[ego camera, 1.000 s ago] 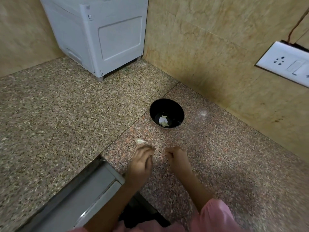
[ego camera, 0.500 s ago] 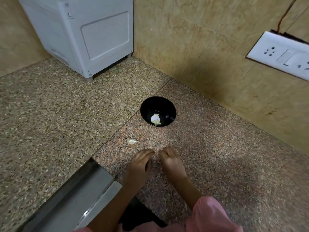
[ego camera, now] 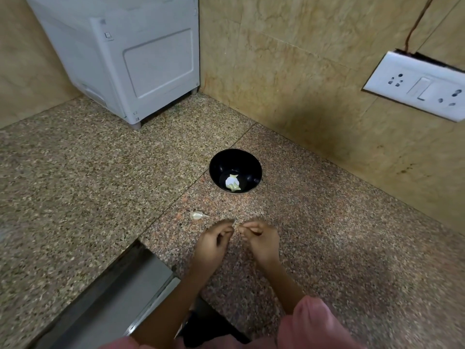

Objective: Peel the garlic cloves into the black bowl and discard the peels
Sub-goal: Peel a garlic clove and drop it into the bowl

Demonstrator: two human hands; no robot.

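Observation:
A black bowl stands on the speckled stone counter and holds a few pale peeled garlic cloves. One unpeeled garlic clove lies on the counter to the bowl's near left. My left hand and my right hand rest side by side on the counter, nearer than the bowl. Their fingers are curled and the fingertips almost meet. I see nothing held in either hand. The loose clove lies just left of my left fingertips, apart from them.
A white appliance stands in the far corner against the tiled wall. A white socket plate is on the right wall. A steel sink edge drops away at the near left. Pink sleeves show at the bottom.
My hands have drawn closer together, with the fingertips now nearly touching. The view has shifted a little; the bowl and the loose clove have stayed where they were.

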